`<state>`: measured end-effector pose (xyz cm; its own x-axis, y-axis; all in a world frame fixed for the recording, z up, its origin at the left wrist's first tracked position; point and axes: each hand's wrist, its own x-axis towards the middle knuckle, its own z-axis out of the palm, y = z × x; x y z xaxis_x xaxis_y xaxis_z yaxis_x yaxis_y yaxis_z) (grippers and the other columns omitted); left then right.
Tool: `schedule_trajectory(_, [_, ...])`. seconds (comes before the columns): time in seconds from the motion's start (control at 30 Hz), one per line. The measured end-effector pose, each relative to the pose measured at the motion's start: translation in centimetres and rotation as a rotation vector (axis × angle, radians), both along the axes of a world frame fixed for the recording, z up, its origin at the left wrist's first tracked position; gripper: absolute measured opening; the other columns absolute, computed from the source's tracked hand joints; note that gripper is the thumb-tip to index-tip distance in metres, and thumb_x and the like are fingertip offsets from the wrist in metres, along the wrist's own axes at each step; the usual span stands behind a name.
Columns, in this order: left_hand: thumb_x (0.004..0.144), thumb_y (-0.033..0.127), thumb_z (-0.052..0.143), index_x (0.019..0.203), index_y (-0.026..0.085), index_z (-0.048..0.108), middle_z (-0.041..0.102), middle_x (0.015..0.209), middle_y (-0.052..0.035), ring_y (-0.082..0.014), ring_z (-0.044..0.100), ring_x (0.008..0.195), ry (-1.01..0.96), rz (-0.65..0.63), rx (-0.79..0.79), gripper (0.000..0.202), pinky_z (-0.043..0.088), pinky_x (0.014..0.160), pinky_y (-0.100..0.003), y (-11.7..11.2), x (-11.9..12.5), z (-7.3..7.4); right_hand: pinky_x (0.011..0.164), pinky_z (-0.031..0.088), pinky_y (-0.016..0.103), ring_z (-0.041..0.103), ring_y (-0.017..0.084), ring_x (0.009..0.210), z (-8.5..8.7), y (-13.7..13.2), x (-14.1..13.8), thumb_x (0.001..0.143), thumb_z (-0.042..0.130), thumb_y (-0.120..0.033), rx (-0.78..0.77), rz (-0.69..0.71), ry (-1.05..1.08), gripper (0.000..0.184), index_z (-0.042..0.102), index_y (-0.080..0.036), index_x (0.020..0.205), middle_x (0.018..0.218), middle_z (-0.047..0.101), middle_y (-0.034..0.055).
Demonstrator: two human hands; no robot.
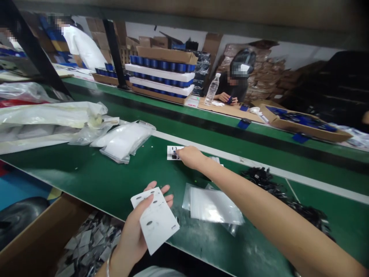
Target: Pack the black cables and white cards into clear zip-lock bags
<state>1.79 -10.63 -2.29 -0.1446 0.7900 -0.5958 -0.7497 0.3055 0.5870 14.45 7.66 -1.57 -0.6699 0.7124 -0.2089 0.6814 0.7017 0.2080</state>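
Note:
My left hand (135,231) is wrapped round a white printed leaflet (158,221), perhaps a stack of them, with the thumb pressed on top. The leaflet shows small dark pictures and is tilted above the table's front edge. Stretched forward over the green table, my right hand (193,157) has its fingers closed at the edge of a small printed card (171,153); its fingertips are partly hidden. More white paper (215,159) shows just behind my right wrist. Between my arms lie clear flat plastic bags (215,207) on the table.
Black cables (259,176) lie in heaps on the right, partly behind my right arm. Filled white bags (127,140) lie at left. Below is a carton (29,227) of small packets. Across the table a person handles a blue item, near a bottle (212,90) and stacked trays (161,77).

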Motion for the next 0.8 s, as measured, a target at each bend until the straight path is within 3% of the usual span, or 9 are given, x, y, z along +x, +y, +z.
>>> schedule_trajectory(0.2, [0.088,0.012,0.046,0.125,0.017,0.046,0.071,0.103,-0.0118,-0.025,0.07,0.088,0.01,-0.009,0.001,0.037,0.05,0.089,-0.043,0.3,0.4,0.0,0.079,0.051,0.04,0.06,0.021,0.095,-0.5,-0.3,0.8,0.09,0.054,-0.028,0.017,-0.099,0.101,0.028,0.053,-0.016,0.116,0.116,0.056,0.0081])
schedule_trajectory(0.33, [0.09,0.016,0.044,0.124,0.019,0.046,0.072,0.102,-0.0106,-0.024,0.07,0.087,0.01,-0.021,0.019,0.034,0.052,0.085,-0.04,0.2,0.6,-0.2,0.079,0.051,0.04,0.06,0.022,0.094,-0.2,-1.4,0.8,0.091,0.052,-0.025,-0.01,-0.077,0.194,0.024,0.056,-0.014,0.112,0.111,0.059,0.0098])
schedule_trajectory(0.43, [0.092,0.021,0.042,0.124,0.021,0.045,0.07,0.104,-0.0104,-0.0243,0.07,0.089,0.002,0.012,0.033,0.032,0.054,0.08,-0.038,0.4,0.3,-0.5,0.087,0.046,0.037,0.059,0.023,0.099,1.0,-3.9,0.8,0.091,0.048,-0.016,-0.055,0.037,0.295,0.021,0.06,-0.012,0.108,0.107,0.064,0.0117])
schedule_trajectory(0.53, [0.093,0.029,0.041,0.124,0.022,0.044,0.069,0.105,-0.0113,-0.0235,0.07,0.087,-0.036,0.035,0.021,0.032,0.055,0.077,-0.037,0.6,-0.3,-1.0,0.089,0.043,0.026,0.057,0.015,0.103,2.6,-8.1,1.3,0.094,0.045,-0.024,-0.173,0.182,0.439,0.022,0.059,-0.021,0.11,0.11,0.064,0.002])
schedule_trajectory(0.57, [0.093,0.031,0.041,0.124,0.023,0.044,0.068,0.107,-0.0114,-0.0227,0.07,0.087,-0.047,0.03,0.031,0.032,0.054,0.077,-0.037,0.6,-0.4,-1.2,0.088,0.044,0.027,0.056,0.015,0.102,3.0,-9.6,1.6,0.095,0.043,-0.026,-0.287,0.182,0.595,0.022,0.06,-0.022,0.108,0.11,0.064,0.0017])
schedule_trajectory(0.63, [0.091,0.037,0.045,0.124,0.026,0.044,0.064,0.115,-0.0099,-0.0213,0.068,0.091,-0.043,0.006,0.072,0.034,0.053,0.079,-0.037,0.7,-0.3,-1.6,0.084,0.045,0.031,0.057,0.018,0.097,3.5,-12.4,2.1,0.087,0.055,-0.039,-0.438,0.064,0.807,0.025,0.059,-0.023,0.106,0.105,0.063,0.0027])
schedule_trajectory(0.7, [0.086,0.043,0.052,0.122,0.03,0.044,0.058,0.123,-0.0073,-0.0218,0.064,0.099,0.018,-0.011,0.105,0.038,0.052,0.08,-0.036,0.6,0.2,-1.8,0.075,0.047,0.032,0.056,0.019,0.088,3.5,-14.3,2.5,0.078,0.064,-0.045,-0.561,-0.062,0.884,0.036,0.056,-0.022,0.104,0.098,0.06,0.0034])
schedule_trajectory(0.8, [0.078,0.05,0.06,0.12,0.032,0.044,0.052,0.129,-0.0055,-0.0235,0.056,0.11,0.151,-0.043,0.126,0.048,0.05,0.079,-0.032,0.5,1.2,-1.8,0.068,0.046,0.031,0.053,0.019,0.082,3.1,-15.4,2.5,0.072,0.071,-0.036,-0.672,-0.169,0.872,0.034,0.053,-0.021,0.097,0.094,0.056,0.0025])
